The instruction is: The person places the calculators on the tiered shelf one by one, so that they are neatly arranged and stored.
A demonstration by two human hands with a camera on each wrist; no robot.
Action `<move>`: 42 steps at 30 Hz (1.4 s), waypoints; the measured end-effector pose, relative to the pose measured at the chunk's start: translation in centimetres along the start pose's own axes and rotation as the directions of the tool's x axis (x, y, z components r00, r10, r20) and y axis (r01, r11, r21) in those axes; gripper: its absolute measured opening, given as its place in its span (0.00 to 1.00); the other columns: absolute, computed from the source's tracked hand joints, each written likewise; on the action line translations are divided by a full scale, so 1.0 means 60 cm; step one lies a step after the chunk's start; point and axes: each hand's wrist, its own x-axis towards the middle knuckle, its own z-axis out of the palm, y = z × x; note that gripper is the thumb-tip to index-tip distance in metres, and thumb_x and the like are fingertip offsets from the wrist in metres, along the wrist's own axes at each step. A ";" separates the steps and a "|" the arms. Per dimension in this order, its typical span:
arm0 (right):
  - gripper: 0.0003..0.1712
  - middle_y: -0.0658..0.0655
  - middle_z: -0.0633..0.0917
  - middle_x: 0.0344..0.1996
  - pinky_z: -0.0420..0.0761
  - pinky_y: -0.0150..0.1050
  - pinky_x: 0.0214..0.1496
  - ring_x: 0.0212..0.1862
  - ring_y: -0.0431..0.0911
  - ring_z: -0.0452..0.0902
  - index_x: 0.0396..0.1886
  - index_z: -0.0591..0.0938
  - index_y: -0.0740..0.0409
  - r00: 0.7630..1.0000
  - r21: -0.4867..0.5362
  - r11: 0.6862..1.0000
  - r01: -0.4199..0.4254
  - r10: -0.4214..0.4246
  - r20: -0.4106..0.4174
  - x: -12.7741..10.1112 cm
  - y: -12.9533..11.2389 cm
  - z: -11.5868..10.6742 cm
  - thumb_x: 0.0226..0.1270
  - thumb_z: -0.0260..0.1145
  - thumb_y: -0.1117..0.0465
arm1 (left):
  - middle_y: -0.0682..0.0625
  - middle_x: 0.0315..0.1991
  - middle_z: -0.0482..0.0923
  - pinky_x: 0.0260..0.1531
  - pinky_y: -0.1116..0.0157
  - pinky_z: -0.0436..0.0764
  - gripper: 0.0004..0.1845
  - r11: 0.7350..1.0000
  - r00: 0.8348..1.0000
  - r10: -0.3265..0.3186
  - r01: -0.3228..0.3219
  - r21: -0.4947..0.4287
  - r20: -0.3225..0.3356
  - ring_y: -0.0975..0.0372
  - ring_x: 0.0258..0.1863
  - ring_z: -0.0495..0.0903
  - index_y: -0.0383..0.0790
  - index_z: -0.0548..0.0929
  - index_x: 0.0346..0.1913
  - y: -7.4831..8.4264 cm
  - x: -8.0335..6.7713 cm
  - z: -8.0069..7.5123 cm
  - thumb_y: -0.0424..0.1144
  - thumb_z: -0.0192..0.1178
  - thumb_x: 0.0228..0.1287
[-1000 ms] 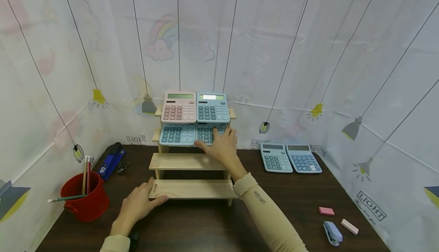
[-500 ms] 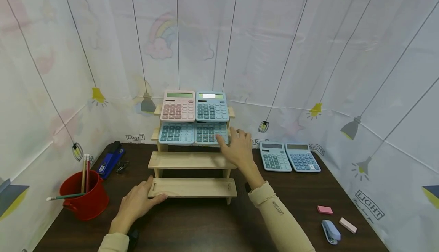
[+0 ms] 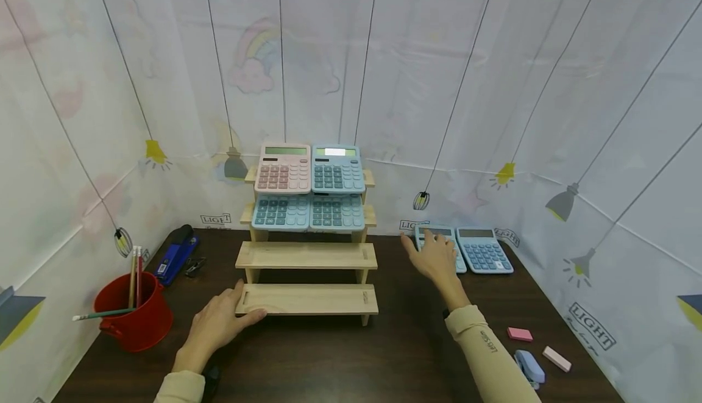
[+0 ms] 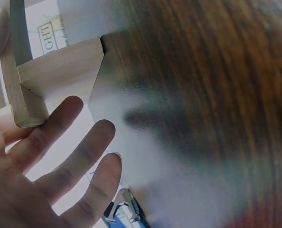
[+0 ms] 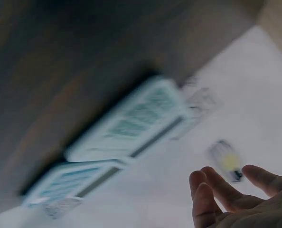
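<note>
Pale-blue plastic calculator [image 3: 441,248] right of centre on dark wooden bench [image 3: 340,354], under spread right hand [image 3: 433,256]; left hand [image 3: 216,327], fingers relaxed, touching stepped wooden rack [image 3: 307,299].

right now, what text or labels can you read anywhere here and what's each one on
"LIGHT": printed on the backdrop sheet, at lower right and by the stand's left.
Partly hidden print behind the right hand: unreadable.
Small print on the right sleeve: too small.
Calculator keys and displays: too small.
Blue stapler label: too small.
</note>
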 end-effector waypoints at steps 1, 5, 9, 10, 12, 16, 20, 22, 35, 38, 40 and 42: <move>0.56 0.80 0.59 0.72 0.53 0.75 0.70 0.71 0.80 0.51 0.78 0.58 0.64 1.000 -0.015 1.000 -0.016 0.016 0.014 0.004 0.012 0.003 0.69 0.44 0.23 | 0.35 0.64 0.76 0.48 0.38 0.78 0.60 1.000 1.000 -0.001 0.001 0.000 -0.002 0.41 0.60 0.77 0.36 0.60 0.78 -0.001 0.000 -0.001 0.79 0.55 0.55; 0.60 0.84 0.57 0.71 0.55 0.76 0.67 0.69 0.84 0.50 0.77 0.57 0.67 0.994 -0.070 0.995 -0.078 0.083 0.065 0.018 0.056 0.016 0.67 0.47 0.22 | 0.34 0.64 0.75 0.47 0.37 0.78 0.60 1.000 1.000 -0.003 0.003 -0.002 -0.003 0.40 0.59 0.77 0.35 0.60 0.77 -0.003 0.001 -0.004 0.79 0.55 0.55; 0.63 0.86 0.53 0.70 0.56 0.77 0.67 0.69 0.86 0.47 0.78 0.53 0.70 0.981 -0.105 0.987 -0.124 0.137 0.133 0.029 0.088 0.028 0.65 0.50 0.22 | 0.34 0.64 0.75 0.47 0.37 0.78 0.60 1.000 1.000 -0.008 0.008 -0.003 0.000 0.39 0.60 0.77 0.35 0.60 0.77 -0.006 0.000 -0.004 0.79 0.55 0.55; 0.63 0.86 0.52 0.71 0.56 0.78 0.67 0.69 0.86 0.46 0.78 0.53 0.70 0.978 -0.114 0.985 -0.130 0.147 0.148 0.033 0.095 0.031 0.65 0.50 0.22 | 0.34 0.64 0.75 0.48 0.37 0.78 0.60 1.000 1.000 -0.009 0.009 -0.004 0.000 0.40 0.60 0.77 0.36 0.60 0.78 -0.007 0.000 -0.004 0.79 0.55 0.56; 0.65 0.87 0.50 0.71 0.55 0.78 0.67 0.70 0.87 0.45 0.79 0.51 0.71 0.971 -0.126 0.982 -0.138 0.159 0.176 0.039 0.104 0.033 0.64 0.51 0.22 | 0.34 0.64 0.75 0.48 0.37 0.78 0.60 1.000 1.000 -0.008 0.008 -0.005 -0.002 0.39 0.60 0.77 0.36 0.60 0.78 -0.008 -0.001 -0.003 0.79 0.55 0.55; 0.66 0.88 0.47 0.71 0.53 0.80 0.67 0.69 0.88 0.42 0.79 0.49 0.71 0.959 -0.131 0.981 -0.146 0.172 0.224 0.050 0.112 0.033 0.64 0.51 0.22 | 0.34 0.65 0.75 0.50 0.37 0.78 0.60 1.000 1.000 -0.012 0.012 -0.008 -0.002 0.39 0.60 0.77 0.36 0.60 0.78 -0.007 -0.001 -0.002 0.79 0.55 0.55; 0.66 0.89 0.44 0.71 0.51 0.80 0.68 0.70 0.89 0.39 0.79 0.47 0.72 0.947 -0.123 0.980 -0.155 0.183 0.264 0.062 0.116 0.029 0.64 0.52 0.22 | 0.34 0.65 0.75 0.51 0.38 0.78 0.60 1.000 1.000 -0.012 0.012 -0.006 -0.007 0.40 0.60 0.77 0.36 0.60 0.77 -0.005 0.000 -0.002 0.79 0.55 0.55; 0.66 0.89 0.43 0.72 0.50 0.80 0.69 0.71 0.88 0.38 0.79 0.46 0.71 0.944 -0.121 0.981 -0.155 0.183 0.276 0.067 0.118 0.027 0.64 0.51 0.22 | 0.34 0.64 0.76 0.50 0.39 0.79 0.60 1.000 1.000 -0.007 0.007 -0.004 -0.015 0.41 0.59 0.78 0.35 0.61 0.77 -0.004 0.002 -0.001 0.79 0.56 0.54; 0.64 0.90 0.45 0.71 0.49 0.81 0.68 0.69 0.90 0.38 0.81 0.48 0.63 0.944 -0.118 0.985 -0.125 0.155 0.291 0.074 0.137 0.035 0.62 0.53 0.22 | 0.35 0.61 0.78 0.48 0.39 0.79 0.60 1.000 1.000 -0.006 0.006 -0.008 -0.026 0.41 0.57 0.79 0.34 0.63 0.76 0.000 0.005 0.006 0.78 0.58 0.53; 0.63 0.90 0.44 0.71 0.48 0.82 0.67 0.69 0.90 0.37 0.81 0.48 0.59 0.943 -0.124 0.985 -0.117 0.149 0.296 0.078 0.136 0.037 0.62 0.56 0.23 | 0.35 0.62 0.78 0.47 0.39 0.79 0.59 1.000 1.000 -0.005 0.005 -0.008 -0.029 0.41 0.57 0.79 0.34 0.63 0.76 0.000 0.006 0.005 0.78 0.58 0.54; 0.63 0.89 0.43 0.71 0.48 0.81 0.68 0.69 0.90 0.36 0.81 0.48 0.58 0.942 -0.130 0.985 -0.117 0.151 0.299 0.080 0.134 0.038 0.61 0.58 0.23 | 0.35 0.62 0.78 0.47 0.38 0.79 0.59 1.000 1.000 -0.006 0.006 -0.007 -0.030 0.41 0.57 0.79 0.34 0.63 0.76 -0.001 0.006 0.004 0.78 0.57 0.54; 0.64 0.89 0.43 0.71 0.48 0.81 0.68 0.69 0.89 0.36 0.81 0.49 0.58 0.942 -0.136 0.984 -0.117 0.153 0.298 0.082 0.131 0.040 0.60 0.60 0.24 | 0.35 0.62 0.78 0.48 0.38 0.79 0.59 1.000 0.999 -0.008 0.008 -0.006 -0.032 0.41 0.57 0.79 0.34 0.63 0.76 -0.003 0.007 0.003 0.78 0.57 0.54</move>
